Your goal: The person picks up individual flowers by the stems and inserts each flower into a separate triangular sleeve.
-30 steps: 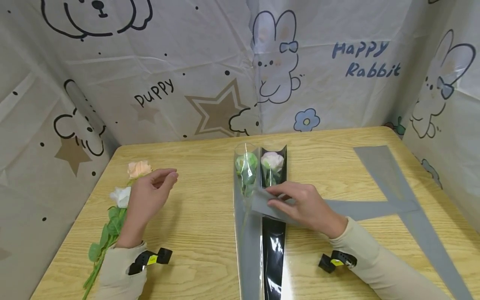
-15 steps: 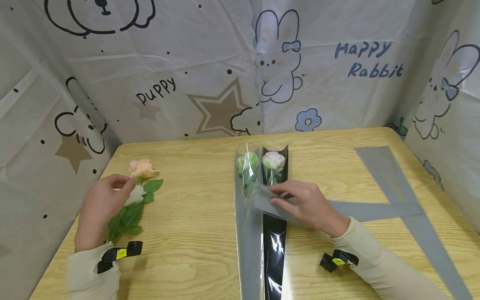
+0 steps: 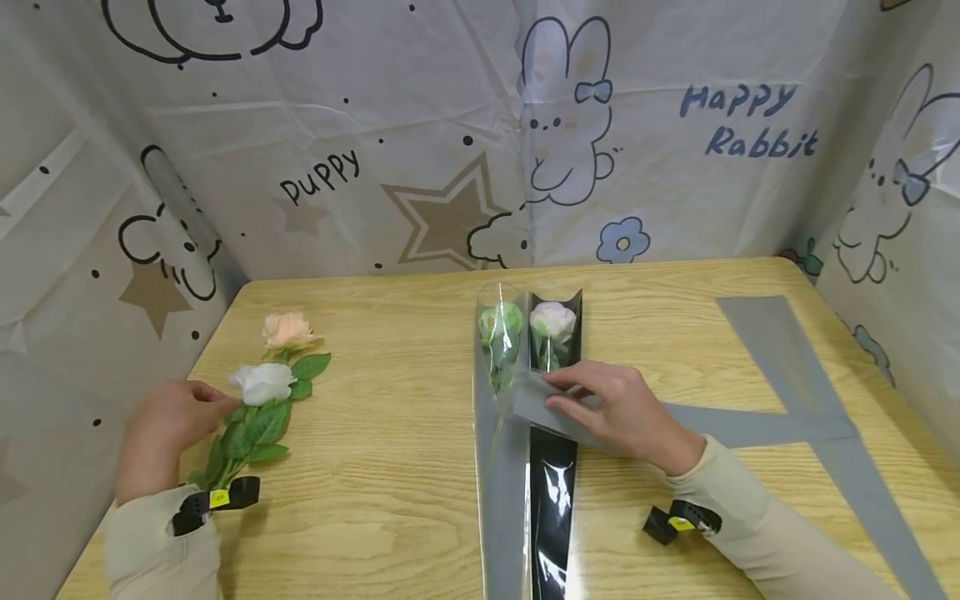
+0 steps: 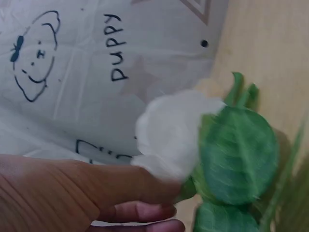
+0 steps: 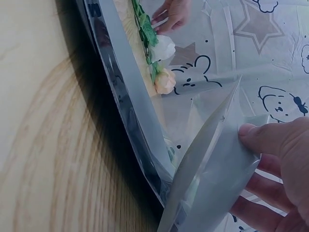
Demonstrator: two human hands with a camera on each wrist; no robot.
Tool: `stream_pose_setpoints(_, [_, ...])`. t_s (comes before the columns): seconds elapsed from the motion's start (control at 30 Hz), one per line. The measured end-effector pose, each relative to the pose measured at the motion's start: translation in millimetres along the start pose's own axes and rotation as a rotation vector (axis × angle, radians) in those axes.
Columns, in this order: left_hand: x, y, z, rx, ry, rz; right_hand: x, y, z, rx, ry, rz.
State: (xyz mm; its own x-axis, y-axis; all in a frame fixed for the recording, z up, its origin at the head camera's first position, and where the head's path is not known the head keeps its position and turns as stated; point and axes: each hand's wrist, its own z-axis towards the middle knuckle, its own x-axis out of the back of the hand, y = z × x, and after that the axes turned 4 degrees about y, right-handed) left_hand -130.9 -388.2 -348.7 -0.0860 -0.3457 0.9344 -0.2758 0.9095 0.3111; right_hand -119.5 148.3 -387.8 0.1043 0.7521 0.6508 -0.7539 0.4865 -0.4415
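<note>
My left hand [image 3: 168, 429] is at the white artificial rose [image 3: 262, 383] on the left of the table, fingertips right at the flower's base. In the left wrist view one finger overlaps the lower petals of the white rose [image 4: 169, 135]; I cannot tell whether its stem is pinched. Just beyond lies a peach rose [image 3: 287, 331]. My right hand [image 3: 626, 417] pinches the wide mouth of a tapered grey flower sleeve [image 3: 727, 423] between thumb and fingers. The mouth of this sleeve [image 5: 212, 179] gapes slightly in the right wrist view.
A green flower [image 3: 501, 325] in a clear-fronted grey sleeve [image 3: 504, 517] lies mid-table. Beside it a pinkish-white flower [image 3: 553, 321] sits in a black sleeve [image 3: 551, 542]. Another grey sleeve [image 3: 776, 350] lies at the right. A printed curtain [image 3: 337, 217] stands round the wood-grain table [image 3: 390, 500].
My left hand has moved left and down from above the roses to the white rose's base, uncovering leaves and both blooms. The right hand stays on the grey sleeve. The head view has shifted slightly.
</note>
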Motion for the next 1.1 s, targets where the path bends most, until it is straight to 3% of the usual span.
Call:
stream_pose_setpoints(0.13, [-1.7, -4.0, 5.0, 0.011, -0.106, -0.021, -0.4, 0.6, -0.3, 0.000, -0.004, 0.003])
stream_pose_setpoints(0.37, [0.1, 0.2, 4.8, -0.068, -0.157, -0.013, 0.1, 1.7, -1.3, 0.019, 0.006, 0.001])
stream_pose_setpoints(0.63, [-7.7, 4.9, 6.5, -0.089, -0.144, -0.036, 0.9, 2.2, 0.1, 0.028, 0.001, -0.005])
stream_pose_setpoints(0.87, [-12.8, 2.4, 11.8, -0.095, -0.131, 0.003, 2.1, 2.3, 2.5, 0.024, -0.010, -0.010])
stream_pose_setpoints(1.1, [-16.8, 3.0, 15.8, -0.044, -0.135, 0.022, 3.5, 3.1, 0.1, -0.001, -0.018, -0.026])
